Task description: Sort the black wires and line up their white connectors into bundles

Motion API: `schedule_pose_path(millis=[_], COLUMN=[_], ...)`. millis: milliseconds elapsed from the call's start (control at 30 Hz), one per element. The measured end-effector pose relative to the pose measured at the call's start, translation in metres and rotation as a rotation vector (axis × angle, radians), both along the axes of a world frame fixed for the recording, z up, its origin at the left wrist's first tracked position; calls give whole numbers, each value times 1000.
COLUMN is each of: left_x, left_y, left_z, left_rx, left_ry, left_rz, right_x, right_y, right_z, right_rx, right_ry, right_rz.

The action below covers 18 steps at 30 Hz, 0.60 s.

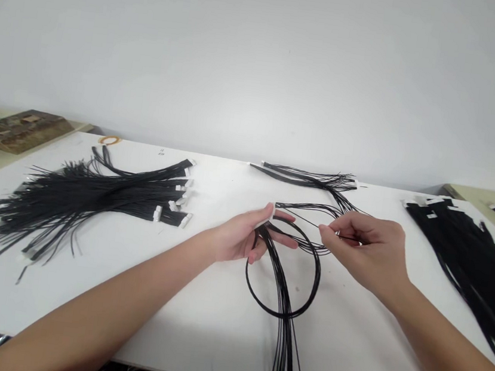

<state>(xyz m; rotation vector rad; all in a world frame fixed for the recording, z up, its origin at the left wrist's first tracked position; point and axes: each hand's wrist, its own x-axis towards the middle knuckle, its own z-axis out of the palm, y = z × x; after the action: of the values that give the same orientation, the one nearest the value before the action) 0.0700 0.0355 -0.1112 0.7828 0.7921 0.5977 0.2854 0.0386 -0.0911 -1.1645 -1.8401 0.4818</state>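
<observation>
My left hand (248, 234) grips a white connector (265, 218) between thumb and fingers. From it a bundle of black wires (284, 274) hangs down past the table's front edge, and a few wires curve into a loop (318, 278). To the right, my right hand (368, 248) is closed in a pinch on a thin black wire (349, 239). The far end of that wire cannot be made out. Just behind both hands, loose black wires (308, 207) lie on the white table (206, 301).
A large pile of black wire harnesses (93, 190) with white connectors lies left. Another dark stack (465, 248) lies right. More wires (302, 177) rest at the back. An orange ring (109, 140) and a worn brown board (19, 130) are at the far left.
</observation>
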Motion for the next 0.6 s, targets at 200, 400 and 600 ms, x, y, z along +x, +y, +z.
schedule_pose_path(millis=[200, 400, 600], left_x=[1, -1, -2], left_y=[-1, 0, 1], left_z=[-1, -2, -4], left_rx=[8, 21, 34], left_ry=[9, -27, -44], left_rz=[28, -5, -23], right_x=[0, 0, 2], right_y=[0, -1, 4], right_z=[-1, 0, 5], right_rx=[29, -10, -174], right_ry=[-19, -8, -9], right_rz=[31, 48, 121])
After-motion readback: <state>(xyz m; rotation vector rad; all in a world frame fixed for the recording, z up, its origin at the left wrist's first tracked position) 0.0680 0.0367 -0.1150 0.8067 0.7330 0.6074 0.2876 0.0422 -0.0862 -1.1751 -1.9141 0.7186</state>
